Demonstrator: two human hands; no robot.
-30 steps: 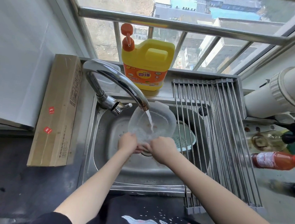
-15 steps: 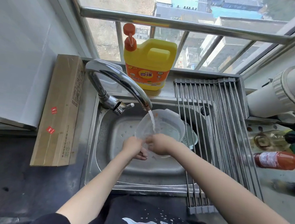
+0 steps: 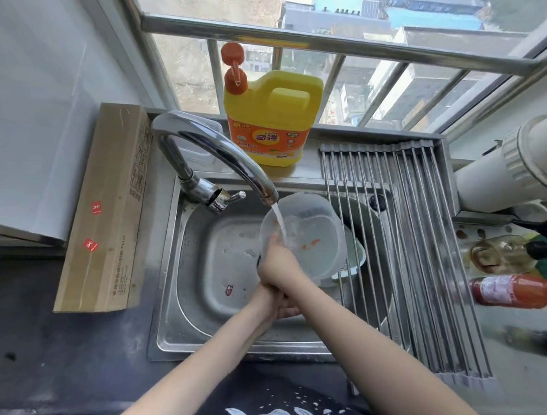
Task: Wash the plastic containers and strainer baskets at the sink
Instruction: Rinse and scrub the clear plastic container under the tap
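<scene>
A clear plastic container [image 3: 316, 231] is tilted in the steel sink [image 3: 191, 299], its opening facing me, with orange-red scraps inside. Water runs from the chrome faucet [image 3: 221, 149] onto its near rim. My right hand [image 3: 277, 262] grips that rim under the stream. My left hand [image 3: 284, 311] sits lower, tucked under my right wrist with curled fingers, apart from the container; nothing shows in it. A whitish bowl or basket [image 3: 355, 257] lies behind the container, partly hidden by it and the rack.
A roll-up metal drying rack [image 3: 412, 236] covers the sink's right side. A yellow detergent jug [image 3: 270, 117] stands on the sill, a cardboard box [image 3: 110, 209] lies left of the sink, and sauce bottles [image 3: 516, 290] and a white pipe [image 3: 534, 157] are on the right.
The container has shifted right and slightly up under the tap. My left hand let go of it and dropped back beneath my right wrist; my right hand holds it alone.
</scene>
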